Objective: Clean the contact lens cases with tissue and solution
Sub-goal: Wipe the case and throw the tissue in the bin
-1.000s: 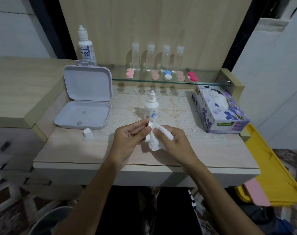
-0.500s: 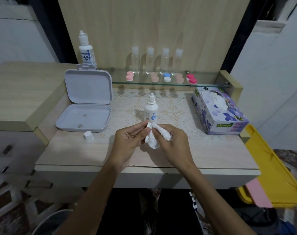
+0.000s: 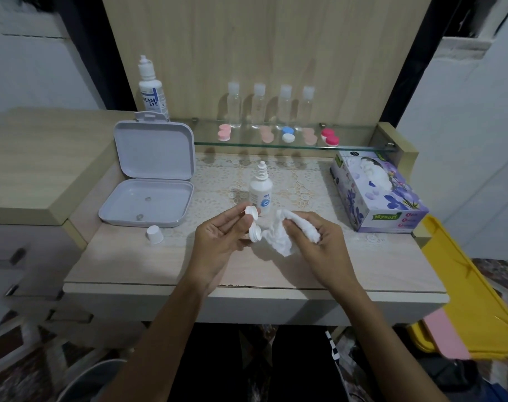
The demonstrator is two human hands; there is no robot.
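Observation:
My left hand pinches a white contact lens case above the table's middle, its two round cups showing. My right hand grips a crumpled white tissue just to the right of the case, touching or nearly touching it. Behind them stands a small solution bottle without its cap. The white cap sits on the table to the left.
An open white plastic box lies at the left. A tissue box stands at the right. On the glass shelf sit several coloured lens cases, several clear bottles and a tall solution bottle. A yellow bin stands right of the table.
My hands have drawn apart. The tissue, earlier wrapped over the case, has come off it, and the white lens case now shows in my left hand.

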